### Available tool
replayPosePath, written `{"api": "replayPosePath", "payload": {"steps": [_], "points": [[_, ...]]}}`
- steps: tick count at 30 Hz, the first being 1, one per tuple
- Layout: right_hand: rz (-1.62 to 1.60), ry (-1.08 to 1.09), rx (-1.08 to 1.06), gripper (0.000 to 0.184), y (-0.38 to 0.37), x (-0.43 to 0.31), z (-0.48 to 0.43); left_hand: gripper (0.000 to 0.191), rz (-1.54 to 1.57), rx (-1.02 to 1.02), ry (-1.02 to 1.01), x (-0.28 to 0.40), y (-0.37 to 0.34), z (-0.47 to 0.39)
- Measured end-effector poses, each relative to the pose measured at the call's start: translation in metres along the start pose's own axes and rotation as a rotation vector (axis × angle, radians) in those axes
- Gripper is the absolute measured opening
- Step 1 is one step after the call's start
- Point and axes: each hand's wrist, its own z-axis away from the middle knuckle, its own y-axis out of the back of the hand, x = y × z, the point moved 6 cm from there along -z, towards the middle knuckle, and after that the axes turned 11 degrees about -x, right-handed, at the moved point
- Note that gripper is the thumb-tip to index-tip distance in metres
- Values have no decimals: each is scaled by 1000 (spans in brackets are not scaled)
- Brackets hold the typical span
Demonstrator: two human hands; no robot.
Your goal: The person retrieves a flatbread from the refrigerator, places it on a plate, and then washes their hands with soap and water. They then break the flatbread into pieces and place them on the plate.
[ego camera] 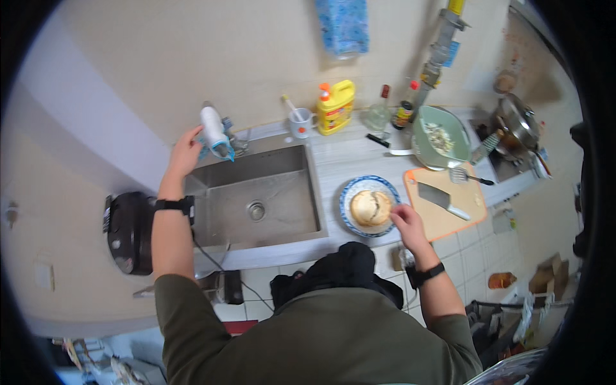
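Note:
My left hand (pixel 185 151) reaches to the back left corner of the sink (pixel 240 187). Its fingers are at a white cylindrical object (pixel 212 126) with blue plastic around its lower end; whether they grip it is unclear. At the right rim of a blue-and-white bowl (pixel 347 185) is my right hand (pixel 409 225), fingers bent close together. I cannot make out whether it touches the rim or pinches something small. Inside the bowl lies a round, pale golden flatbread or pastry (pixel 368 208) with a dark split across its top.
On the right, a cleaver (pixel 434 194) and a slotted turner (pixel 458 175) lie on a cutting board (pixel 428 226). Behind them stands a green basin (pixel 423 139) of chopped food. A yellow detergent jug (pixel 335 113), white mug (pixel 301 126) and glass bottle (pixel 378 118) line the wall.

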Motion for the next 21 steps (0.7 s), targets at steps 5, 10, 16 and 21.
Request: {"api": "replayPosePath", "payload": {"steps": [5,10,16,21], "points": [[205,267,-116,24,-15,-99,-53,54,104,54,-57,-2,-19,2],[636,84,-128,40,-15,-123,-131,49,445,137,-80,0,-53,67],[928,24,-85,56,7,-107,-222,39,668,-758,52,-39,-196,242],[906,100,-20,62,18,-104,-302,67,402,-861,859,-76,-287,419]]}}
